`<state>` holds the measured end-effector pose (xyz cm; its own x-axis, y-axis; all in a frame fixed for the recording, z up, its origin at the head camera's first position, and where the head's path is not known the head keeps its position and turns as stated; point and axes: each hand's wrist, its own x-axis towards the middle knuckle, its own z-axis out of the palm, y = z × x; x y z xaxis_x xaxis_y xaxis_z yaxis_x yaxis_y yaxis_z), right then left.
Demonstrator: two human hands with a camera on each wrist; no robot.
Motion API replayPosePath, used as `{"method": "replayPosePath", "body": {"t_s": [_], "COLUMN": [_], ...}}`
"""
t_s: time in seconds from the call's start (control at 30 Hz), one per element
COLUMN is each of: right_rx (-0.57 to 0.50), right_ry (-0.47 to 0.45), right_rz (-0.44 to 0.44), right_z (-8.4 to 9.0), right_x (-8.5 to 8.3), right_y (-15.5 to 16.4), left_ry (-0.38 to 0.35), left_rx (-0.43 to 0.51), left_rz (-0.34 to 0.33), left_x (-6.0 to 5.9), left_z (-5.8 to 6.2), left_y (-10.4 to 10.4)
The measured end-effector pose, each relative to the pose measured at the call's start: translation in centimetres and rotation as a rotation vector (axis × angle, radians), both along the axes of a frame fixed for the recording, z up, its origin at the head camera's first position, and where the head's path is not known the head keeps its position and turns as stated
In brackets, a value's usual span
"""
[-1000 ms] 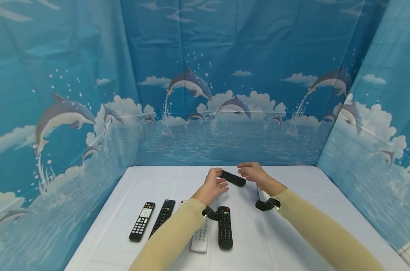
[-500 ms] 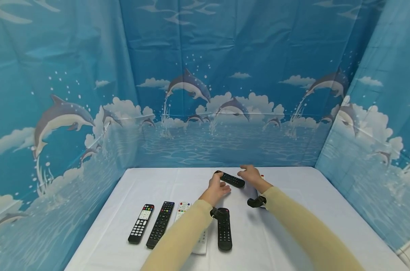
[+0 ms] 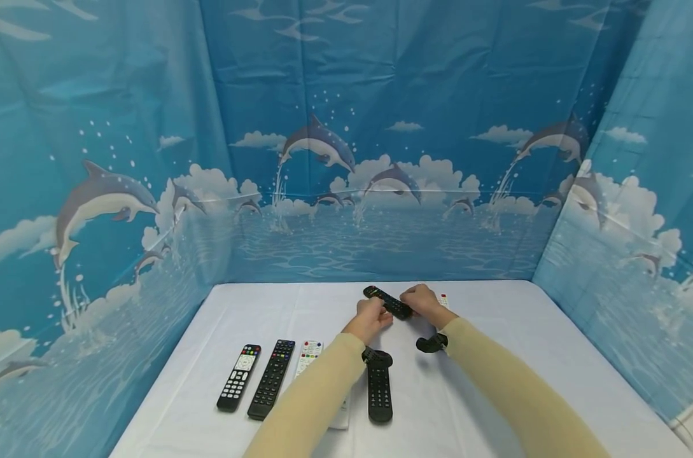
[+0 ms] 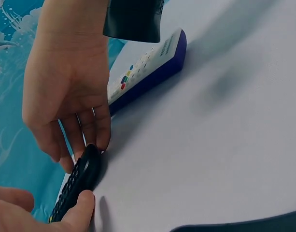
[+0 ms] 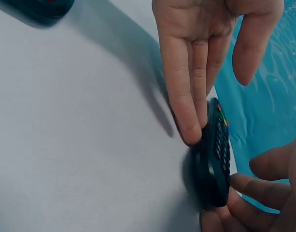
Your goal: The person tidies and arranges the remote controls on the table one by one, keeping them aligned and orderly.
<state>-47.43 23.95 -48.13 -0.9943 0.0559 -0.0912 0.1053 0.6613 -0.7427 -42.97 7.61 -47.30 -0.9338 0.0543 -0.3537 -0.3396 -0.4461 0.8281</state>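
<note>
Lying toward the back of the white surface, a black remote sits slantwise between two hands. The left hand has its fingers curled against the near end, thumb tip touching the edge in the left wrist view. The right hand meets the other side with its fingers laid straight along the remote's edge; the right wrist view shows those fingertips pressed to the rim while the thumb hangs free. Whether the remote is tipped up on its edge or lying flat is hard to say from the head view; in both wrist views it looks raised on its side against the surface.

Just behind the right hand a white remote with a dark blue underside lies flat. From above only a sliver of its coloured buttons peeks out past the wrist. Nearer the front stand four more remotes in a loose row: a black one with a pale ring pad, a longer black one just beside it, a white one mostly covered by the left sleeve, and another black one whose top end is hidden under the dark wrist camera. The right sleeve crosses the surface on the other side and runs out of view.

A blue backdrop printed with dolphins and clouds walls in three sides.
</note>
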Motion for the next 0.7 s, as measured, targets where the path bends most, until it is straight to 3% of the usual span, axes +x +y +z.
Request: {"method": "replayPosePath", "body": {"t_s": [0.33,0.7], "right_rx": [-0.085,-0.258], "right_ry": [-0.039,-0.122], "right_rz": [-0.088,-0.087], "right_z": [-0.8,-0.2], "right_x": [0.1,1.1], "right_y": [-0.9,-1.5], "left_ry": [-0.019,-0.059], "left_rx": [-0.069,-0.169], "left_rz": [0.03,0.093], "left_x": [-0.2,-1.1], "left_z": [-0.6,-1.3], "left_y": [0.0,0.3]}}
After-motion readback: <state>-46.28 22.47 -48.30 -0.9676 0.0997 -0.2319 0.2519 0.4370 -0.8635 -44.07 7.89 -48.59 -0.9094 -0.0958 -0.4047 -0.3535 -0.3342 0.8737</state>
